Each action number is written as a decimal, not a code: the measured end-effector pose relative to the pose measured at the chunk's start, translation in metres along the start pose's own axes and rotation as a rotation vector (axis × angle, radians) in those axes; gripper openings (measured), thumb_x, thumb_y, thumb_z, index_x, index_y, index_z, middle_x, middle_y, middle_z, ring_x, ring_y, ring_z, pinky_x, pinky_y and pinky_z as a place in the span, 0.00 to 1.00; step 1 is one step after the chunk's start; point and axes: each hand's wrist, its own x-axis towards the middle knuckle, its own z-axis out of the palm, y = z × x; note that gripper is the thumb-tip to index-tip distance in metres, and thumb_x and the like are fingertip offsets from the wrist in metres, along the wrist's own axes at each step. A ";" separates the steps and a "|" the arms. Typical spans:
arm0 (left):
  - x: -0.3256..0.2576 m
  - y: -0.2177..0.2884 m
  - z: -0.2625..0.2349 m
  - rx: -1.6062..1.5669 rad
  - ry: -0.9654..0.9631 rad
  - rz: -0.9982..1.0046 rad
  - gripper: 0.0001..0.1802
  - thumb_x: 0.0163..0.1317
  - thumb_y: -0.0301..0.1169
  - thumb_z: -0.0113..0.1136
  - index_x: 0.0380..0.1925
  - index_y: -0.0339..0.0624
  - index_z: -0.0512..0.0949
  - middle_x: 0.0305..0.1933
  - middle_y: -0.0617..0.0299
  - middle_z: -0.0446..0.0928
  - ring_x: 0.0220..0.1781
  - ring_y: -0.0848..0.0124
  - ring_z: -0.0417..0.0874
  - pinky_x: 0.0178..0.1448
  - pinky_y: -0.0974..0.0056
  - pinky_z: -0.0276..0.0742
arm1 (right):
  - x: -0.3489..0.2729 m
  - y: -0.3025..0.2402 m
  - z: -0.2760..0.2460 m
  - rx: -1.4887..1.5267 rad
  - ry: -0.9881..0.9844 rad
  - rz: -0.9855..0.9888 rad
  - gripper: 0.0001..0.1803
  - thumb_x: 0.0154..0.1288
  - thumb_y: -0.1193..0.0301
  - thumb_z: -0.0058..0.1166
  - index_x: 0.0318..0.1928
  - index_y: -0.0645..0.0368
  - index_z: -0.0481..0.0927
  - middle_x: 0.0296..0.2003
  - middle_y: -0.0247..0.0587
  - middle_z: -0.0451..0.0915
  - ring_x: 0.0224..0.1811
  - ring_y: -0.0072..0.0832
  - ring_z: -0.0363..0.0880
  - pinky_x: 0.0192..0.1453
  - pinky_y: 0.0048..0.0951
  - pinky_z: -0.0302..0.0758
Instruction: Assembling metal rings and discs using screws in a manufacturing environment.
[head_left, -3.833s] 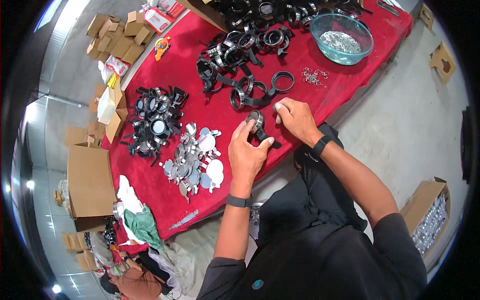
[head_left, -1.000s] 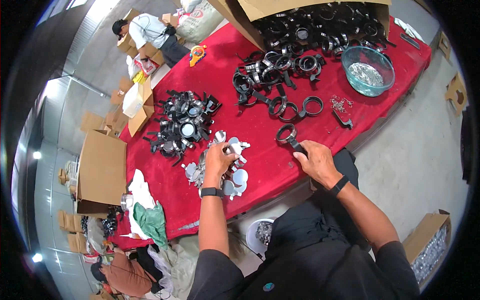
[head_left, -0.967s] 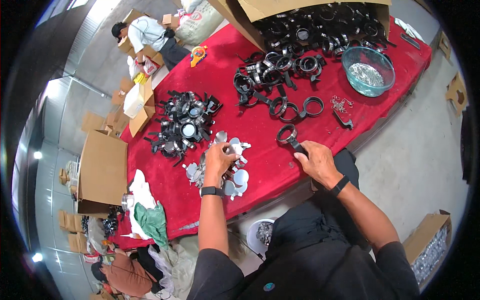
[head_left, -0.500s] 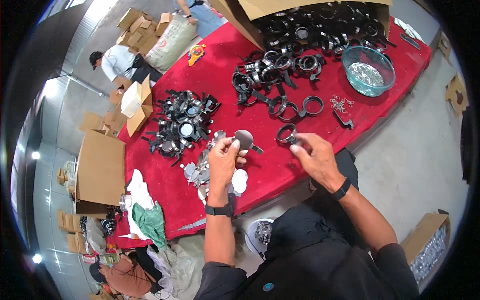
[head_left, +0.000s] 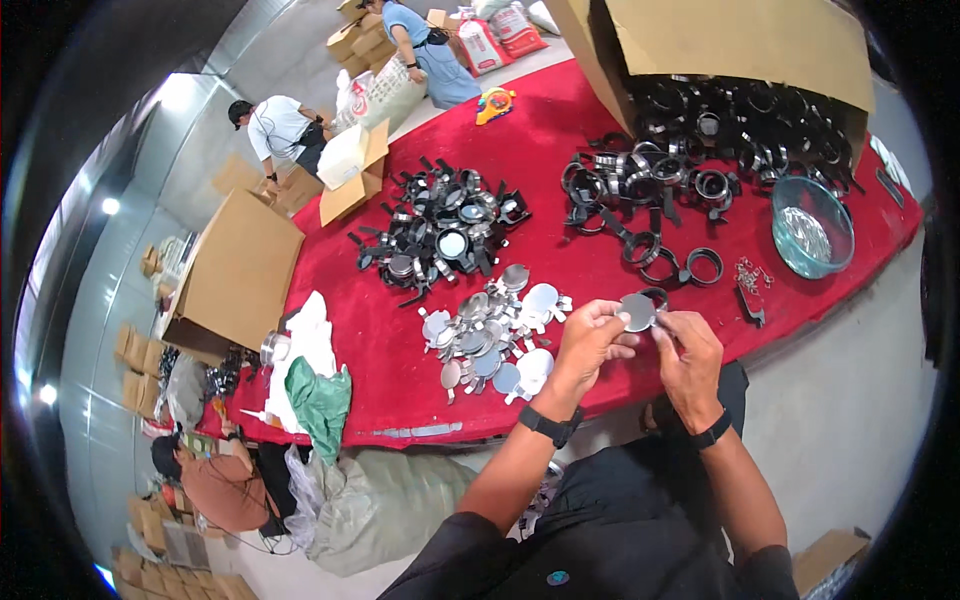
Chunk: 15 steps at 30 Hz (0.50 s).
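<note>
Between finger and thumb, my left hand (head_left: 592, 350) pinches a flat round grey disc (head_left: 637, 313). My right hand (head_left: 692, 362) is closed on a black ring with a short handle (head_left: 656, 296), held right up against the disc, which covers most of it. To the left of my left hand lies a loose pile of similar discs with tabs (head_left: 483, 338). Beyond that sits a heap of black rings with discs in them (head_left: 447, 228). More black rings (head_left: 640, 180) lie at the far right, some with none of the flat discs visible.
A large cardboard box (head_left: 745, 40) spills rings onto the red cloth (head_left: 385, 350). Small metal clips fill a glass bowl (head_left: 812, 228); several more clips (head_left: 750, 275) lie beside it. White and green cloths (head_left: 318, 400) hang over the left edge. Other people (head_left: 285, 130) work beyond the table.
My hands have come together, bringing the disc and the ring against each other. The view has shifted, so the table's contents appear displaced.
</note>
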 end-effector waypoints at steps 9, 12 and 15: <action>0.038 -0.008 0.009 1.124 0.075 0.485 0.28 0.72 0.25 0.63 0.73 0.35 0.77 0.64 0.38 0.83 0.65 0.45 0.85 0.72 0.51 0.80 | 0.003 0.060 -0.027 -0.013 0.151 0.294 0.11 0.74 0.73 0.67 0.51 0.66 0.91 0.45 0.48 0.92 0.49 0.36 0.91 0.57 0.36 0.83; 0.049 -0.021 0.006 1.070 -0.174 0.465 0.27 0.69 0.23 0.64 0.69 0.35 0.80 0.68 0.37 0.81 0.71 0.44 0.82 0.76 0.49 0.76 | -0.005 0.076 -0.036 -0.036 0.145 0.324 0.12 0.75 0.72 0.66 0.52 0.67 0.90 0.46 0.49 0.92 0.51 0.36 0.91 0.59 0.35 0.83; 0.057 -0.036 -0.004 1.077 -0.093 0.563 0.24 0.70 0.25 0.66 0.66 0.35 0.82 0.64 0.40 0.82 0.66 0.47 0.85 0.71 0.51 0.80 | -0.015 0.087 -0.038 -0.112 0.110 0.364 0.13 0.74 0.73 0.66 0.52 0.68 0.90 0.47 0.48 0.92 0.51 0.36 0.90 0.60 0.36 0.83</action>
